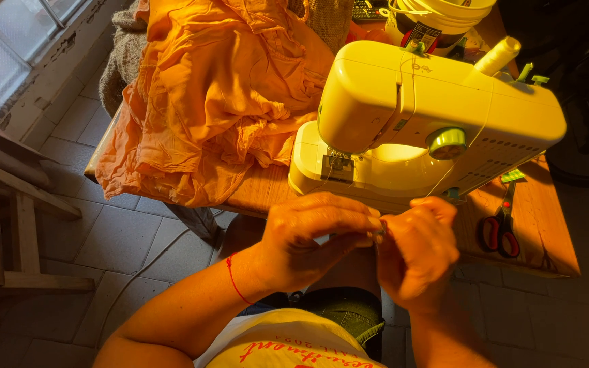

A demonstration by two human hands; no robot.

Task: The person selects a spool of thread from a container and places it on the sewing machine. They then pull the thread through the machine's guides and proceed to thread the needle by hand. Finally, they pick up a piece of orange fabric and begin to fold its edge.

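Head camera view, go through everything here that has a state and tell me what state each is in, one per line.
Sewing machine: upright on the table, thread running down its front, no fabric under the needle.
Orange fabric: crumpled in a heap, hanging over the table edge.
Scissors: closed, lying flat.
White bucket: upright behind the machine.
Left hand: fingertips pinched together.
Right hand: pinched against the left, blurred.

Warm, low sunlight falls from the upper left, gilding the sewing machine and orange cloth. Deep shadow swallows the right edge and floor. The right hand blurs slightly.
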